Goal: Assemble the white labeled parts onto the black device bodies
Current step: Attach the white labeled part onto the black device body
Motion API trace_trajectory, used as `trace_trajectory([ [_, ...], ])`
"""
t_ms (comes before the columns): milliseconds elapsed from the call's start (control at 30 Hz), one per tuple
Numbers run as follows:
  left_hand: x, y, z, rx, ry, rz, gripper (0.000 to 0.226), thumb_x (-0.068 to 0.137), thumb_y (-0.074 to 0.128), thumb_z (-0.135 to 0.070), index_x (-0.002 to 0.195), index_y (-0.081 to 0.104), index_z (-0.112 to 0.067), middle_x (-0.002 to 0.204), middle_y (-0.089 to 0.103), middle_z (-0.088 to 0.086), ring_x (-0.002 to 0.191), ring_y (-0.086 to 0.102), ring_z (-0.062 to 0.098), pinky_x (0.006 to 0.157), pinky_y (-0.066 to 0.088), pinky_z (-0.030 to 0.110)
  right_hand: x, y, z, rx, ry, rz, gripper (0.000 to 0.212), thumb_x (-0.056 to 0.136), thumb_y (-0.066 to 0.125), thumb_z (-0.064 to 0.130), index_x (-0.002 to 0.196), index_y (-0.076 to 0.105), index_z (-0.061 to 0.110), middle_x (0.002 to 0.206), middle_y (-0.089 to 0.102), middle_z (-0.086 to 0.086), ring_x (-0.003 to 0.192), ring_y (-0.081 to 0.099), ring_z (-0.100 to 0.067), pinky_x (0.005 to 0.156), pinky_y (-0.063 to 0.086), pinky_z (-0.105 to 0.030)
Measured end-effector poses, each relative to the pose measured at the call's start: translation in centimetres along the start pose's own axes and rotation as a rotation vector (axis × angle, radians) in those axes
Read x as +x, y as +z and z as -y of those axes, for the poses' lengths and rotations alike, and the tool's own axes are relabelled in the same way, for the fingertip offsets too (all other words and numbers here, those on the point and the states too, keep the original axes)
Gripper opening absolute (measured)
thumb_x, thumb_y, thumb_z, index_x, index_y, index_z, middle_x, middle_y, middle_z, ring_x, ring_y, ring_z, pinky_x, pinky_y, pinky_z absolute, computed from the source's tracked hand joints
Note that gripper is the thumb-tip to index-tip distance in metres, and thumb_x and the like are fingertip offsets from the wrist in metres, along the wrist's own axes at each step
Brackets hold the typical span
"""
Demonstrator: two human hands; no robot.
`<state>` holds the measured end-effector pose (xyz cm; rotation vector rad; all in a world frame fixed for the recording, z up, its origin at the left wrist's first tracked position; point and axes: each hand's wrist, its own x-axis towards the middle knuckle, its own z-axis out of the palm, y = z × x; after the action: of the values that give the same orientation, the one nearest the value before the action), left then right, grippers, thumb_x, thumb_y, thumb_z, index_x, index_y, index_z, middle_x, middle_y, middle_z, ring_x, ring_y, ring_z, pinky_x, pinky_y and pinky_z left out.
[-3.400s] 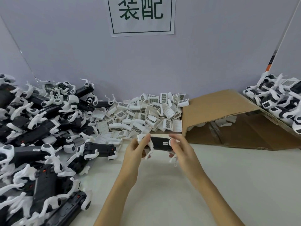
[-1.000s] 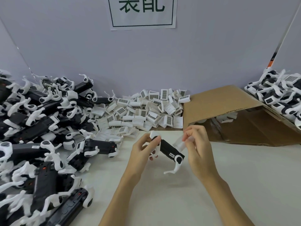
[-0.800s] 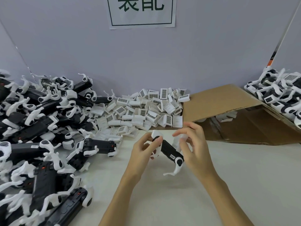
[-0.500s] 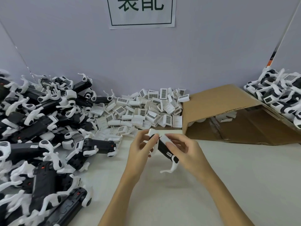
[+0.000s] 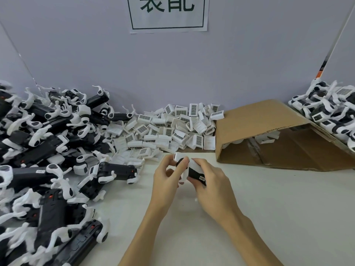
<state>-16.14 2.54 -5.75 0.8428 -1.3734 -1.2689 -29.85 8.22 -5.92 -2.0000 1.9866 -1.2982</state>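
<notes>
Black plastic device body [image 5: 196, 174] sits between both hands, just above the pale surface [image 5: 269, 198]. The left hand [image 5: 166, 177] curls its grip round the far end. The right hand [image 5: 209, 181] wraps its grip round the near end and pinches a small white labeled part [image 5: 194, 166] against the top of the body. It looks like the part is being pushed into place, but I cannot tell if it has clicked in yet. To the left of the hands lies a big heap of black bodies [image 5: 48, 150] waiting. Past the hands is a pile of loose white parts [image 5: 172, 127]. Far to the right, beyond the brown cardboard box [image 5: 269, 131], lies a smaller heap of bodies with parts on [image 5: 330, 112]. I think most of the job is still left.
</notes>
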Motion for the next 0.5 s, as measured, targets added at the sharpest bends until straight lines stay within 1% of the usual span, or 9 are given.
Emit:
trace_trajectory([
  [100, -0.1, 0.2, -0.1, 0.009, 0.029, 0.009, 0.041, 0.085, 0.073, -0.060, 0.098, 0.068, -0.021, 0.090, 0.063, 0.001, 0.070, 0.060, 0.020, 0.058, 0.045, 0.020, 0.1, -0.2, -0.1, -0.038, -0.012, -0.022, 0.043, 0.096, 0.076, 0.027, 0.136, 0.060, 0.029, 0.115, 0.072, 0.011, 0.108, 0.062, -0.019, 0.081, 0.045, -0.024],
  [167, -0.1, 0.2, 0.0, 0.042, 0.044, 0.000, 0.035, 0.087, 0.073, -0.059, 0.093, 0.068, -0.025, 0.086, 0.063, -0.003, 0.071, 0.059, 0.019, 0.060, 0.045, 0.019, 0.1, -0.4, -0.2, -0.028, -0.010, -0.003, 0.042, 0.095, 0.076, 0.031, 0.134, 0.061, 0.031, 0.112, 0.072, 0.013, 0.104, 0.062, -0.016, 0.080, 0.051, -0.027],
  [200, -0.1, 0.0, -0.1, 0.057, 0.050, -0.017, 0.033, 0.087, 0.073, -0.060, 0.090, 0.067, -0.027, 0.083, 0.063, -0.006, 0.071, 0.059, 0.016, 0.062, 0.045, 0.018, 0.1, -0.4, -0.4, 0.034, -0.011, 0.020, 0.041, 0.095, 0.077, 0.033, 0.133, 0.062, 0.032, 0.110, 0.072, 0.015, 0.102, 0.064, -0.013, 0.080, 0.053, -0.026],
  [267, 0.1, -0.4, -0.2, 0.061, 0.074, -0.042, 0.038, 0.085, 0.071, -0.064, 0.090, 0.068, -0.027, 0.079, 0.063, -0.012, 0.072, 0.058, 0.009, 0.065, 0.045, 0.014, 0.3, -0.8, -0.9, 0.325, 0.047, 0.108, 0.038, 0.095, 0.075, 0.039, 0.131, 0.064, 0.034, 0.112, 0.073, 0.019, 0.107, 0.067, -0.005, 0.086, 0.052, -0.018],
  [300, 0.1, -0.7, -0.3, 0.042, 0.095, -0.039, 0.038, 0.086, 0.069, -0.064, 0.091, 0.070, -0.027, 0.079, 0.063, -0.014, 0.074, 0.057, 0.006, 0.069, 0.045, 0.011, 0.6, -1.3, -1.0, 0.513, 0.123, 0.168, 0.039, 0.096, 0.071, 0.046, 0.133, 0.064, 0.035, 0.116, 0.073, 0.020, 0.111, 0.068, -0.003, 0.091, 0.051, -0.016],
  [333, 0.2, -0.9, -0.3, 0.010, 0.112, -0.016, 0.034, 0.089, 0.067, -0.062, 0.092, 0.071, -0.029, 0.082, 0.064, -0.016, 0.078, 0.058, 0.004, 0.074, 0.045, 0.011, 0.9, -1.7, -1.1, 0.684, 0.207, 0.218, 0.042, 0.098, 0.063, 0.053, 0.136, 0.063, 0.035, 0.122, 0.072, 0.018, 0.116, 0.067, -0.002, 0.097, 0.051, -0.019],
  [367, 0.2, -1.1, -0.5, -0.023, 0.117, 0.024, 0.031, 0.092, 0.065, -0.061, 0.096, 0.073, -0.032, 0.088, 0.066, -0.016, 0.084, 0.060, 0.003, 0.081, 0.045, 0.015, 1.1, -2.1, -1.2, 0.816, 0.277, 0.262, 0.045, 0.100, 0.054, 0.058, 0.137, 0.063, 0.034, 0.127, 0.072, 0.014, 0.119, 0.066, -0.004, 0.100, 0.052, -0.023],
  [433, 0.2, -1.4, -0.7, -0.053, 0.121, 0.122, 0.037, 0.097, 0.063, -0.062, 0.118, 0.075, -0.034, 0.114, 0.074, -0.015, 0.109, 0.066, 0.004, 0.097, 0.044, 0.028, 1.2, -2.6, -1.7, 0.962, 0.334, 0.367, 0.048, 0.108, 0.042, 0.058, 0.133, 0.070, 0.028, 0.128, 0.074, 0.000, 0.121, 0.069, -0.016, 0.102, 0.055, -0.031],
  [500, 0.3, -1.7, -0.6, -0.037, 0.140, 0.221, 0.050, 0.103, 0.060, -0.061, 0.145, 0.065, -0.035, 0.142, 0.069, -0.008, 0.137, 0.060, 0.011, 0.114, 0.040, 0.041, 1.2, -2.9, -1.9, 1.018, 0.349, 0.432, 0.049, 0.107, 0.048, 0.053, 0.124, 0.076, 0.017, 0.115, 0.076, -0.015, 0.114, 0.071, -0.032, 0.101, 0.055, -0.040],
])
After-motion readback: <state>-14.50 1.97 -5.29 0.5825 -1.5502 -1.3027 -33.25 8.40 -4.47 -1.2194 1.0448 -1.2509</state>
